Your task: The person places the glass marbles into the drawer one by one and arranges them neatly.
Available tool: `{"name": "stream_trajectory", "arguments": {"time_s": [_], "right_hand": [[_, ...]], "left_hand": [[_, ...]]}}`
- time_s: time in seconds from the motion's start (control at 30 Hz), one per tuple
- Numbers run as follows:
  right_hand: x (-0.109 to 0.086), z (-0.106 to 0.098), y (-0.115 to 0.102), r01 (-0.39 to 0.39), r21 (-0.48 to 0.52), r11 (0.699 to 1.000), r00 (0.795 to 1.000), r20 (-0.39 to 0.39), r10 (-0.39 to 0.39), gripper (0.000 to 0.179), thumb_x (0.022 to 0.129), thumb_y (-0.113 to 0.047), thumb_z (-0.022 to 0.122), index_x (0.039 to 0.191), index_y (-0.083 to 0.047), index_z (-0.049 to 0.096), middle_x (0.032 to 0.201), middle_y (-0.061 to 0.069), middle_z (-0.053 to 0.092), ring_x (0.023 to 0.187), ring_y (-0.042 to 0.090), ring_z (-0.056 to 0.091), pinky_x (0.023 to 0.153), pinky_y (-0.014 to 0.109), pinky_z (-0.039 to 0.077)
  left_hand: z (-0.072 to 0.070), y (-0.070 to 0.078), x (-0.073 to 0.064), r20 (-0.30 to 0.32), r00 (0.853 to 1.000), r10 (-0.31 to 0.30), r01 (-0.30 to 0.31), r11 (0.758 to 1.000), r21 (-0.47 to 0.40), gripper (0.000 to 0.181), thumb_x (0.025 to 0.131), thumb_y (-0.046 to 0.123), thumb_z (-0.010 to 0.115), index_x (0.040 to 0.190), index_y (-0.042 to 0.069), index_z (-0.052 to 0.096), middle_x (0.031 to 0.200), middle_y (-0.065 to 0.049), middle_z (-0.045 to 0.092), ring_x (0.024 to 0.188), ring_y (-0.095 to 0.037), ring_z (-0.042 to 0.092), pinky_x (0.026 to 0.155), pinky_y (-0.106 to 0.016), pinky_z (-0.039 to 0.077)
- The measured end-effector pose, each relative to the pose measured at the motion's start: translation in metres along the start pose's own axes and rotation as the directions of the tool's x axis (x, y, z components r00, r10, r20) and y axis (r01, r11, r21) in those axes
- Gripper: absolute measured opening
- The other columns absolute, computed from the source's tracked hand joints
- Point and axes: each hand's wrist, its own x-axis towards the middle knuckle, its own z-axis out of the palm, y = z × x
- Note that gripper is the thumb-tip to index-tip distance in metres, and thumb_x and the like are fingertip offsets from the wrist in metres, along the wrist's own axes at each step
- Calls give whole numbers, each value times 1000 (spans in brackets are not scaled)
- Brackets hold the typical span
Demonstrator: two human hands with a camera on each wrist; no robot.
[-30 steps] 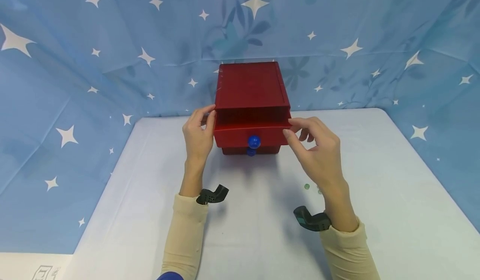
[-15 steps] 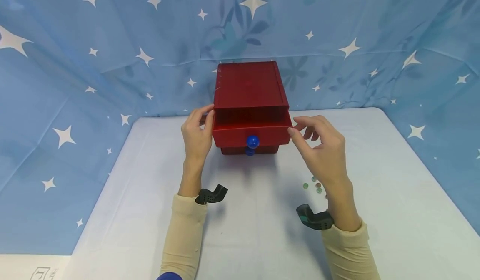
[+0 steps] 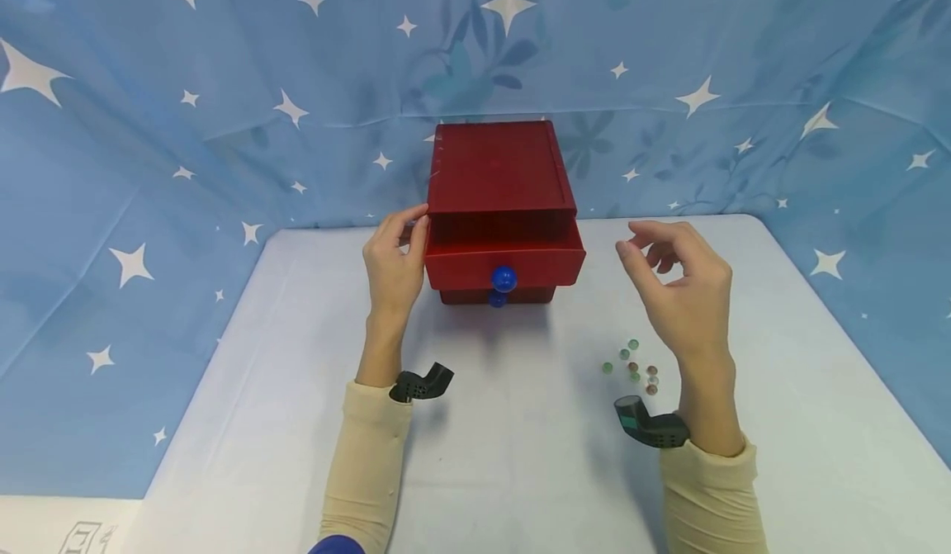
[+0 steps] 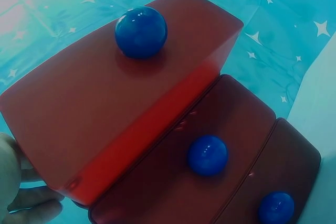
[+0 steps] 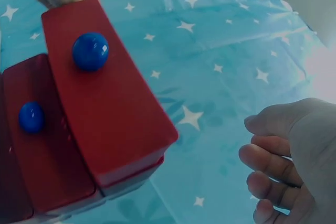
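A dark red drawer cabinet (image 3: 494, 170) stands against the backdrop. Its top drawer (image 3: 468, 270), with a round blue knob (image 3: 503, 279), is pulled out, and the visible part of its inside looks bare. My left hand (image 3: 394, 265) touches the cabinet's left side, thumb by the pulled-out drawer and index fingertip near the upper corner. In the left wrist view its fingers (image 4: 37, 203) lie along that side, partly hidden. To the right of the drawer my right hand (image 3: 683, 281) hovers apart from it, fingers loosely bent, holding nothing.
Several small green and brownish round pieces (image 3: 634, 367) lie on the white table (image 3: 483, 455) near the right wrist. Two lower drawers with blue knobs (image 4: 208, 155) are closed. A blue star-patterned cloth (image 3: 297, 59) hangs behind.
My right hand has left the drawer's right edge and moved rightward, uncovering more of the small round pieces. The left hand and the drawer stay about where they were.
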Motion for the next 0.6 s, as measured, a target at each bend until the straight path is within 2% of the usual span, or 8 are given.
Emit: {"name": "stream_trajectory", "arguments": {"time_s": [0.3, 0.6], "right_hand": [[-5, -7, 14, -11, -48, 999, 1000, 14, 12, 23, 83, 1, 77, 106, 2, 74, 88, 18, 71, 74, 1, 50, 71, 11, 39], [-14, -12, 31, -27, -102, 994, 996, 78, 35, 22, 85, 0, 75, 107, 2, 73, 89, 18, 71, 74, 0, 47, 70, 11, 38]], "left_hand": [[-1, 2, 0, 23, 1000, 0, 0, 999, 33, 25, 100, 18, 62, 117, 3, 72, 109, -14, 74, 86, -24, 71, 82, -35, 61], [1, 0, 0, 9, 1000, 6, -6, 999, 38, 24, 99, 15, 62, 116, 2, 73, 107, -15, 74, 84, -25, 72, 81, -36, 61]]}}
